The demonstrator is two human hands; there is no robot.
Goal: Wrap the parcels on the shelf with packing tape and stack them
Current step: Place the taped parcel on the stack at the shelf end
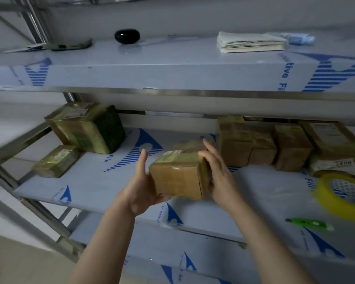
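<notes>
A small brown cardboard parcel [179, 173] with a label and glossy tape on top is held between both hands just above the middle shelf [90, 181]. My left hand [140, 189] supports its left side and bottom. My right hand [219, 173] presses on its right side. A roll of yellowish packing tape [324, 198] lies on the shelf at the right. Two taped parcels sit at the left: a large one [86, 128] and a small flat one [55, 160]. Several brown parcels [254, 144] stand in a row at the back right.
A green utility knife [309, 223] lies near the shelf's front edge at the right. The upper shelf [152, 66] holds a black oval object [127, 36], folded papers [250, 42] and a phone [68, 45]. A metal frame post [29, 201] runs down the left.
</notes>
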